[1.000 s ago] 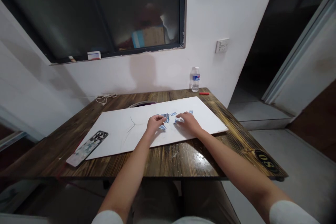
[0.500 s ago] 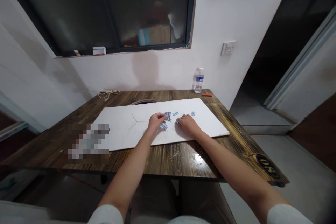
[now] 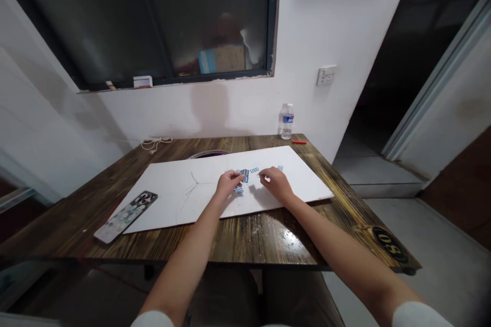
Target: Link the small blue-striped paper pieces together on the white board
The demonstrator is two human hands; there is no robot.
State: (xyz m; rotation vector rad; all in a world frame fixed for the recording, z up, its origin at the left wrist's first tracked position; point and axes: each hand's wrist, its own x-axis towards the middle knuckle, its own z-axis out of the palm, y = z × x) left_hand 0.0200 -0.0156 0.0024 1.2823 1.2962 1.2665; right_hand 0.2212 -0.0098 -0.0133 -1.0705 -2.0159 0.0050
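Note:
Small blue-and-white striped pieces lie on a white board [image 3: 161, 184]. My left hand [image 3: 228, 183] pinches a darker blue striped piece [image 3: 246, 176] between thumb and fingers, just above the board. To its right, my right hand [image 3: 276, 184] is raised a little, thumb and index fingertips together; whatever is between them is too small to make out. A striped piece [image 3: 254, 170] lies between the hands toward the back. Another striped piece [image 3: 280, 167] rests behind my right hand, and one more [image 3: 239, 190] is partly hidden beside my left fingers.
The board lies on a dark wooden table [image 3: 261, 240]. A phone [image 3: 126, 217] overlaps its left end. At the back stand a water bottle [image 3: 286, 121] and a red pen-like stick [image 3: 299, 142]; a white cable [image 3: 155, 143] lies at back left. A round rim [image 3: 207, 154] shows behind the board.
My right hand has lifted off the board and its fingertips have come together. My left hand keeps its pinch on the blue striped piece. The view has shifted slightly.

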